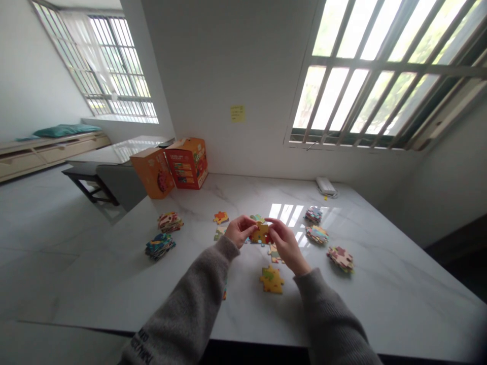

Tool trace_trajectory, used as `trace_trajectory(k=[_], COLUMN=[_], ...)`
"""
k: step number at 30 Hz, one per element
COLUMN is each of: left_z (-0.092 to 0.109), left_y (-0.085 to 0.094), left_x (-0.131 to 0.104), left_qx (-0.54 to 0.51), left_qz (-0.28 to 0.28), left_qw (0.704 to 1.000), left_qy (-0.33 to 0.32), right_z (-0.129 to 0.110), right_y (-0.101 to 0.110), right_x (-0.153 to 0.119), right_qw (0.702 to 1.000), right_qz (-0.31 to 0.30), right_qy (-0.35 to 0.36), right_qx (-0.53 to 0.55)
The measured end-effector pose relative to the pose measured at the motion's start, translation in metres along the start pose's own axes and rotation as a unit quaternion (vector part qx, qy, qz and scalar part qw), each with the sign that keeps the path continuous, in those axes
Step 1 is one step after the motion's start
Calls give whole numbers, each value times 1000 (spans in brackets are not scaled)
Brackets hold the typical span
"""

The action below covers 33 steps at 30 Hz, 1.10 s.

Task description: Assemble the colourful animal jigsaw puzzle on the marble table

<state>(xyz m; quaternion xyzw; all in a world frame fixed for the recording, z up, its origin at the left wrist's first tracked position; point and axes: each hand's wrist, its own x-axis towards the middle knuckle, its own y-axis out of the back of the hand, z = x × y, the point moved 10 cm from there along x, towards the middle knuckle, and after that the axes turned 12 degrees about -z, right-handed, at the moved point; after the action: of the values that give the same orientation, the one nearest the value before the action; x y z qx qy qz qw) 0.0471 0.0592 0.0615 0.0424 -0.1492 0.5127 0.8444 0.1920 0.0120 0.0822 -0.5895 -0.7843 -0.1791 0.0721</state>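
Above the middle of the white marble table (380, 284), my left hand (239, 230) and my right hand (283, 242) together pinch an orange-yellow jigsaw piece (261, 234). Each hand grips one side of it, a little above the tabletop. Loose pieces lie right around the hands: an orange one (220, 217) to the left, a yellow-green one (271, 279) nearer me, and others partly hidden under my hands. Grey sleeves cover both forearms.
Stacks of puzzle pieces sit at the left (169, 221) (160, 246) and at the right (314, 214) (317, 234) (340, 257). Two orange boxes (188, 163) stand at the table's back left by the wall. A white power strip (326, 185) lies under the window.
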Motion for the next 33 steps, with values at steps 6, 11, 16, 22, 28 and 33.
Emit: trace_trajectory(k=[6, 11, 16, 22, 28, 33], left_z=[-5, 4, 4, -10, -16, -23], left_y=[-9, 3, -13, -13, 13, 21], left_x=[-2, -5, -5, -4, 1, 2], left_qx=[29, 164, 224, 143, 75, 63], left_qz=[-4, 22, -60, -69, -5, 10], left_qw=[1000, 986, 973, 987, 997, 997], left_qy=[1, -3, -14, 8, 23, 39], right_z=[8, 22, 27, 23, 16, 21], right_y=[1, 24, 30, 11, 39, 61], right_x=[-4, -8, -10, -9, -13, -16], right_qw=[1000, 996, 996, 998, 995, 991], right_qz=[15, 85, 84, 40, 93, 128], right_qy=[-13, -26, -37, -36, -26, -26], right_qx=[-11, 11, 19, 27, -10, -24])
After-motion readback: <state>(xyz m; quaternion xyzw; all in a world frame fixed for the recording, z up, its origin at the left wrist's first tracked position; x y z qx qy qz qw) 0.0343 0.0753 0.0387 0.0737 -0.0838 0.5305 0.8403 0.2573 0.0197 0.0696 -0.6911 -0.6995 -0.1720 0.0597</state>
